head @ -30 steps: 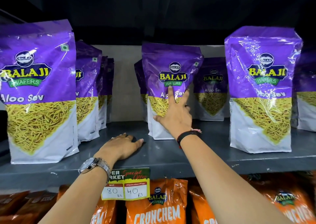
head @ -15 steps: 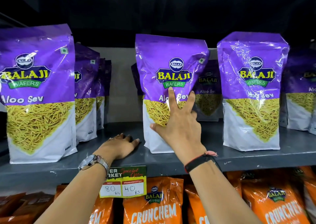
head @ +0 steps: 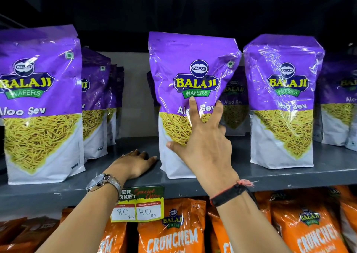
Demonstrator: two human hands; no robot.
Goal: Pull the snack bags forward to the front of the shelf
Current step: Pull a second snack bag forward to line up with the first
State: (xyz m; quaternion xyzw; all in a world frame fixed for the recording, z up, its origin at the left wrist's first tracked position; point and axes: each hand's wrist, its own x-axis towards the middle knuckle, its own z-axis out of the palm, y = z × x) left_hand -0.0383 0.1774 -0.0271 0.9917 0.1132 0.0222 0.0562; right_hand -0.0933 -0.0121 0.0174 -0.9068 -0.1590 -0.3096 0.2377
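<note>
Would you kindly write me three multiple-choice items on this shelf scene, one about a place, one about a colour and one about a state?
1. Where does the left hand rest?
A. flat on the grey shelf, left of the middle purple bag
B. on top of a purple bag
C. on the orange bags below

2. What colour are the bags under the shelf?
A. green
B. orange
C. purple

3. How does the right hand stand?
A. closed in a fist, away from the bags
B. hanging below the shelf
C. fingers spread against the front of the middle purple bag

Answers: 1 A, the palm lies down on the shelf beside that bag. 2 B, the Crunchem packs are orange. 3 C, the forefinger reaches up to the logo and the thumb lies against the bag's lower front.
</note>
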